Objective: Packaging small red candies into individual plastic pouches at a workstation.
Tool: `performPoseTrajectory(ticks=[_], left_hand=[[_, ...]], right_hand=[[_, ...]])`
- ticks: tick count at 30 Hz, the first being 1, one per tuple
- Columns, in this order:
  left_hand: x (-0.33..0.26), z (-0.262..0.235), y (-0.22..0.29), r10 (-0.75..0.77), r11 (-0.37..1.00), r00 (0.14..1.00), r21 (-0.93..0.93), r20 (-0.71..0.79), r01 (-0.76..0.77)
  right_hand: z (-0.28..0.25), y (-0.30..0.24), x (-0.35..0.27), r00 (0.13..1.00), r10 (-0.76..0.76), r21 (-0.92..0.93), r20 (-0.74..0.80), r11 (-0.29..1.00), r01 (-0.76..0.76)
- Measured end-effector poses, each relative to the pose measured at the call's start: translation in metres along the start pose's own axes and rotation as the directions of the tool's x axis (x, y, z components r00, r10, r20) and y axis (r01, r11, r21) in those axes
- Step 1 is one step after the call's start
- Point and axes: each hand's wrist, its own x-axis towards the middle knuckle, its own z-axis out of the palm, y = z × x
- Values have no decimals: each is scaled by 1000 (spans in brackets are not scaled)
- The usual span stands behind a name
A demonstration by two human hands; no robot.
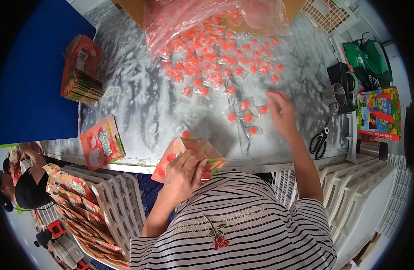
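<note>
My left hand point(182, 173) is closed around a red printed pouch point(168, 157), holding it against the table's near edge. The pouch's top faces away from me, and a wrapped red ball-shaped sweet point(185, 134) lies just beyond it. My right hand point(281, 110) hovers over the table, slightly blurred, its fingers stretched to the left with nothing visible in them. Close by on its left lie several sweets in clear wrappers point(247, 118). Farther back, a big heap of the same sweets point(211, 54) spills out of a pink plastic bag point(171, 22) in a cardboard box point(299, 5).
Another pouch point(101, 141) lies at the left, with a stack of pouches point(83, 67) behind it. Black scissors point(319, 143), a metal cup point(334, 95) and a green bag point(368, 63) are on the right. A crate of pouches point(85, 216) stands lower left; people are beyond.
</note>
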Motion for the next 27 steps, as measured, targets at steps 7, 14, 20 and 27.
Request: performPoseTrajectory(ticks=[7, 14, 20, 27], left_hand=[[4, 3, -1, -3, 1000, 1000, 16, 24, 3], [2, 2, 2, 10, 1000, 1000, -11, -5, -10], [3, 2, 3, 5, 1000, 1000, 15, 4, -5], [5, 3, 5, 16, 1000, 1000, 15, 12, -16]], right_hand=[[15, -9, -28, 978, -208, -438, 7, 879, 190], [65, -33, -23, 959, -232, -486, 165, 827, 283], [82, -27, -16, 925, -342, -469, 165, 798, 379], [98, -49, -12, 939, -341, -420, 37, 848, 325]])
